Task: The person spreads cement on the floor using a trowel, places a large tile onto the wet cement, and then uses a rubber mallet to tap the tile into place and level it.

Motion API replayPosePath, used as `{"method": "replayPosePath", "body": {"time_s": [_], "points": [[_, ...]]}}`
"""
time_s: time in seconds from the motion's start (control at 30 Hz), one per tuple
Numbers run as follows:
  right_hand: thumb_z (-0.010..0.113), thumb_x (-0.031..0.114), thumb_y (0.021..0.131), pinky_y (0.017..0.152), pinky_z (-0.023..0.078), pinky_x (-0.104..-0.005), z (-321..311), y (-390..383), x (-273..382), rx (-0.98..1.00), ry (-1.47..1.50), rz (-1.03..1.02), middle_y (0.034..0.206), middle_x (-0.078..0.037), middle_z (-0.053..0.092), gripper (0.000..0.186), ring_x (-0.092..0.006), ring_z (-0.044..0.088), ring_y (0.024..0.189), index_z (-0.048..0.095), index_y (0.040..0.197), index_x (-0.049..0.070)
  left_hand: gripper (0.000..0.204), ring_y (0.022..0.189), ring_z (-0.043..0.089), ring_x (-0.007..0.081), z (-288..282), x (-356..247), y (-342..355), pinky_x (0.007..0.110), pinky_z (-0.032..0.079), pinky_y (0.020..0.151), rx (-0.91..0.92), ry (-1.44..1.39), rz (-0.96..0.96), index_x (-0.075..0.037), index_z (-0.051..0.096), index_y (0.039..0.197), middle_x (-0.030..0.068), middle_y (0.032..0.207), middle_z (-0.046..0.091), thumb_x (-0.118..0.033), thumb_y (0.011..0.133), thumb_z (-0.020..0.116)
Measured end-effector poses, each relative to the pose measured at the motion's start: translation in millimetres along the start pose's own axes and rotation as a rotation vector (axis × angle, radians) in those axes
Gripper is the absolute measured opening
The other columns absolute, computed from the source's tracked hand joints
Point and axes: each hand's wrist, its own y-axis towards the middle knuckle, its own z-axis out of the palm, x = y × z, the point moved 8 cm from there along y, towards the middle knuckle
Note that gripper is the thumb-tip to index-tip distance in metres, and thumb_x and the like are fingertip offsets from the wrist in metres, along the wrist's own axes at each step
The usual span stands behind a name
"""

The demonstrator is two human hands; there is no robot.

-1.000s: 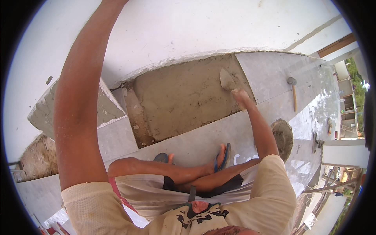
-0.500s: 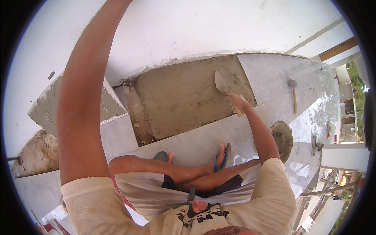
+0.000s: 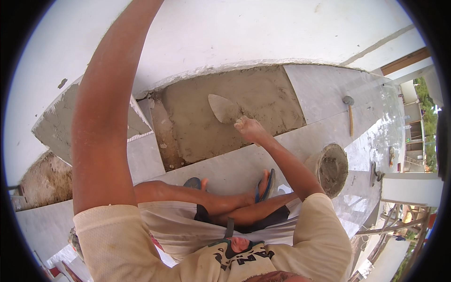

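My right hand [image 3: 250, 129] is closed round the handle of a trowel [image 3: 221, 108]. Its pointed blade lies over a bed of wet mortar [image 3: 197, 136] in a gap between the floor tiles, and some mortar clings near the handle end. My left arm stretches up and forward toward the white wall [image 3: 244, 33]; the left hand is past the top edge of the picture. Beyond and beside that arm a tile with mortar on its face [image 3: 58, 120] leans against the wall.
Grey tiles [image 3: 324, 94] border the mortar bed. A rubber mallet [image 3: 348, 101] lies on them at the right. A bucket with mortar inside [image 3: 332, 171] stands by my right forearm. My crossed legs and sandals [image 3: 265, 185] are close below the bed. Another tool [image 3: 374, 175] lies farther right.
My right hand has carried the trowel leftward over the mortar, from its right part to nearer the middle. The blade now points more to the left. My left arm has shifted slightly right.
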Motion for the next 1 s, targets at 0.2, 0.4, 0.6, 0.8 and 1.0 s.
{"method": "replayPosePath", "body": {"time_s": [0.2,0.4,0.6,0.8,1.0], "points": [[0.05,0.035,0.099,0.088,0.051,-0.0559,-3.2,-11.2,-1.7,-0.059,-0.129,0.13,0.104,-0.027,0.069,0.04,-0.0452,0.066,0.102,0.051,0.118,-0.001,0.094,0.155,-0.004,0.0361,0.4,1.9,2.8,0.052,-0.002,0.126,-0.037,-0.006,0.044,-0.005,0.011,0.16,0.0213,0.167,0.002,-0.061,0.097,0.052],[0.051,0.034,0.099,0.083,0.053,-0.055,-28.7,-36.4,-91.3,-0.2,-0.193,0.307,0.095,-0.027,0.07,0.039,-0.0447,0.068,0.094,0.053,0.117,-0.001,0.094,0.155,-0.003,0.0357,-0.3,3.5,4.3,0.051,-0.002,0.126,-0.02,-0.026,0.014,-0.005,0.012,0.16,0.0213,0.167,0.003,-0.06,0.096,0.054],[0.05,0.038,0.098,0.09,0.05,-0.0545,-13.6,-59.4,-82.7,0.17,0.419,0.476,0.106,-0.028,0.068,0.043,-0.0446,0.065,0.105,0.053,0.119,0.001,0.091,0.155,0.0,0.0351,-4.7,2.9,-1.5,0.05,0.0,0.126,-0.002,-0.081,0.0,-0.005,0.017,0.159,0.0208,0.167,0.008,-0.055,0.096,0.058],[0.05,0.042,0.097,0.094,0.049,-0.0529,-38.6,-68.6,-123.6,-0.159,-0.112,0.368,0.11,-0.028,0.068,0.047,-0.0435,0.064,0.11,0.057,0.115,-0.001,0.089,0.155,0.001,0.0348,-10.5,1.1,13.8,0.05,-0.001,0.127,0.078,-0.054,-0.049,-0.005,0.02,0.159,0.0205,0.166,0.01,-0.053,0.095,0.059],[0.052,0.043,0.097,0.094,0.05,-0.0514,-54.7,-92.9,-158.8,-0.198,0.084,0.526,0.108,-0.028,0.068,0.047,-0.0418,0.065,0.109,0.059,0.112,-0.001,0.089,0.155,0.001,0.034,-2.9,-3.0,5.0,0.05,-0.002,0.126,0.167,-0.058,-0.113,-0.005,0.02,0.159,0.0196,0.167,0.01,-0.052,0.095,0.06]]}}
